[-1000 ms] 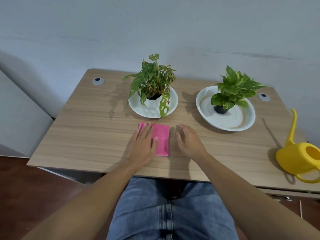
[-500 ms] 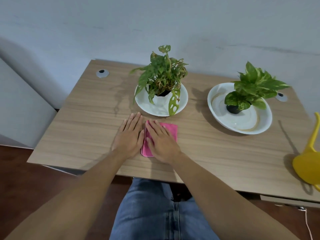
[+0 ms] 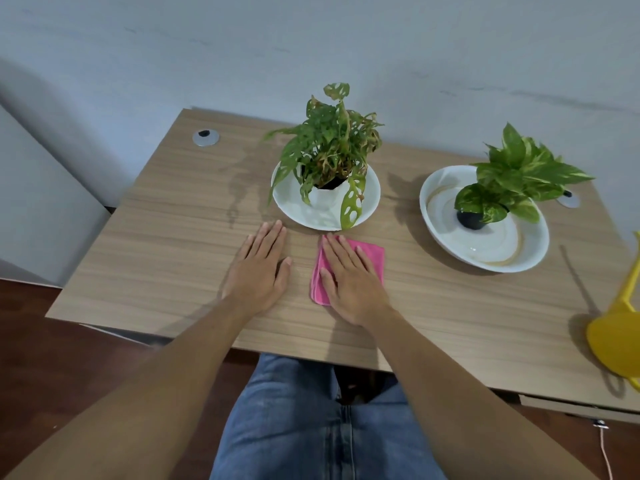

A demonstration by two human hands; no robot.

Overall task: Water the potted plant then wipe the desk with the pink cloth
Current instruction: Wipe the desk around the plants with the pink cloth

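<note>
right hand [image 3: 349, 282]: lies flat on the pink cloth [image 3: 372, 256], fingers straight and a little apart, pressing it down, not clamped on it
left hand [image 3: 258, 268]: lies flat on the bare desk [image 3: 166, 244] just beside the cloth, fingers straight and close together, holding nothing
pink cloth: folded, on the desk near the front edge, just in front of the white dish [image 3: 370, 199] that holds the holey-leaf plant [image 3: 329, 140]
other plant [image 3: 519, 171]: sits in a small dark pot in the white bowl [image 3: 533, 251] on the right; i think there is some water in the bowl, but i cannot be sure
yellow watering can [image 3: 620, 330]: stands at the right edge of the desk, well apart from both hands
what looks done: the can is set down, so the watering is most likely over
what is going on: the wiping step, with the right hand on the cloth
what is left: rub the cloth over the rest of the desk; i see no clear wet spots, only leaf shadows
</note>
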